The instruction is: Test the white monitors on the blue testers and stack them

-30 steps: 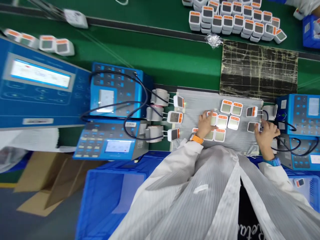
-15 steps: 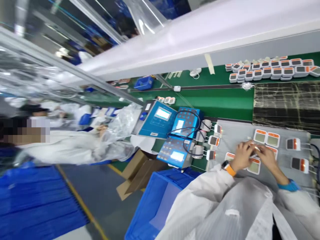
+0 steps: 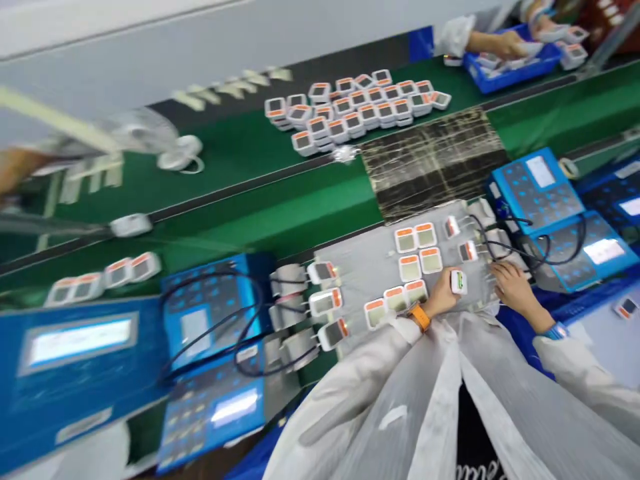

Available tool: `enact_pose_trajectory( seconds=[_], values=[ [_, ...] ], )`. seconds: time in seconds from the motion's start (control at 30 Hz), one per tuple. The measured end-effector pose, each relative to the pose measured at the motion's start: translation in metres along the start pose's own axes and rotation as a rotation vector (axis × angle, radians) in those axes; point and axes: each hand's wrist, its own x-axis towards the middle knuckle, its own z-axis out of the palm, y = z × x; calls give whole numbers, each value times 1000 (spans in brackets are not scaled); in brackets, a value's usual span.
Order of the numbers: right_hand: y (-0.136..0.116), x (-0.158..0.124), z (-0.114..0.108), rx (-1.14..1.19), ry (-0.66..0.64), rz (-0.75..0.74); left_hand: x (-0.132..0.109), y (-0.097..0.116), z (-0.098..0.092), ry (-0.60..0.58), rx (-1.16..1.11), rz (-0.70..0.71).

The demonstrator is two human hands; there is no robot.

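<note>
From here I read my left hand (image 3: 440, 298) closed on a white plastic monitor (image 3: 458, 282), held just above the ribbed grey sheet (image 3: 373, 267) on the green belt (image 3: 280, 213). My right hand (image 3: 515, 288) rests loosely curled, gripping nothing, beside black cables (image 3: 500, 250).

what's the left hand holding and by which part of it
The left hand grips a small white rectangular device by its lower end, nearest the palm. The right hand lies open and seems to hold nothing.
</note>
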Motion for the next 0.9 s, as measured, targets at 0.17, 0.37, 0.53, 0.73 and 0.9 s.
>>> enact_pose_trajectory(
  seconds=[0.17,0.37,0.53,0.73,0.9],
  values=[
    [10,9,16,-65,-16,-98,18,-18,34,-1,-16,82],
    [11,12,28,-80,23,-145,22,-32,45,27,63,149],
    [4,16,38,-17,96,-81,19,-33,49,25,105,194],
    [-4,23,42,92,77,-21,18,-32,52,33,146,208],
    [-1,26,41,82,68,-14,18,-36,51,21,62,247]
  ],
)
